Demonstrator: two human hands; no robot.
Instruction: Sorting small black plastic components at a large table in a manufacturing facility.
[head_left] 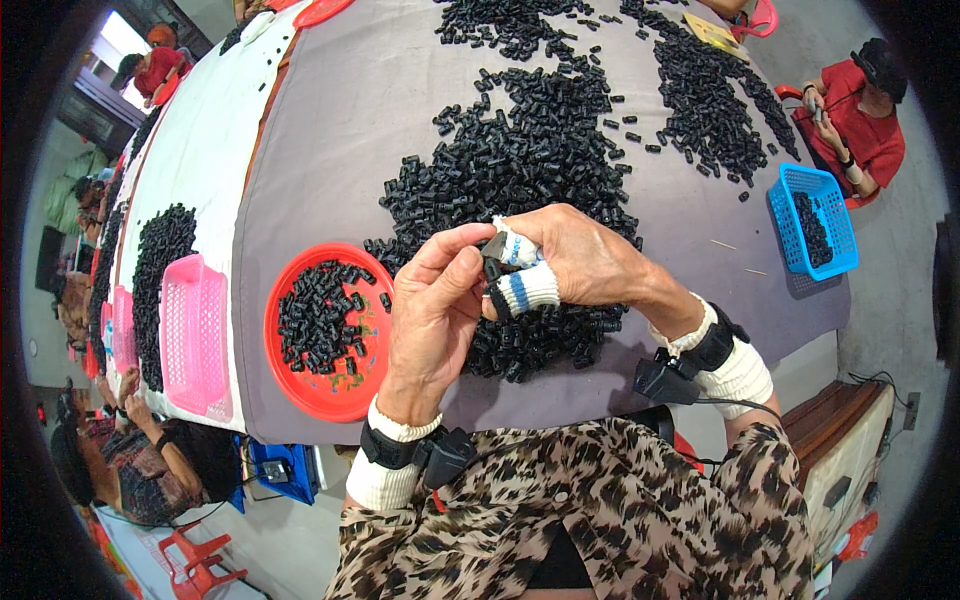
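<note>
Both hands meet above a big heap of small black tubular plastic parts [510, 150] on the grey-covered table. My left hand [430, 310] is closed, its thumb and fingertips pinching a small black part [491, 268]. Against that part my right hand [590, 255] is closed too, with white and blue wrapping [527, 288] round its thumb and a finger. A small flat grey piece [495, 244], blade-like in shape, shows between the fingertips; its grip end is hidden by the wrapped fingers. Left of my left hand stands a red round tray [290, 395] holding more black parts.
A blue basket [848, 235] with black parts stands at the right, near a seated person in red [865, 130]. Pink baskets [195, 340] and another heap [165, 240] lie on the white-covered table at left. Further heaps [700, 100] lie at the back. Other people sit along the left.
</note>
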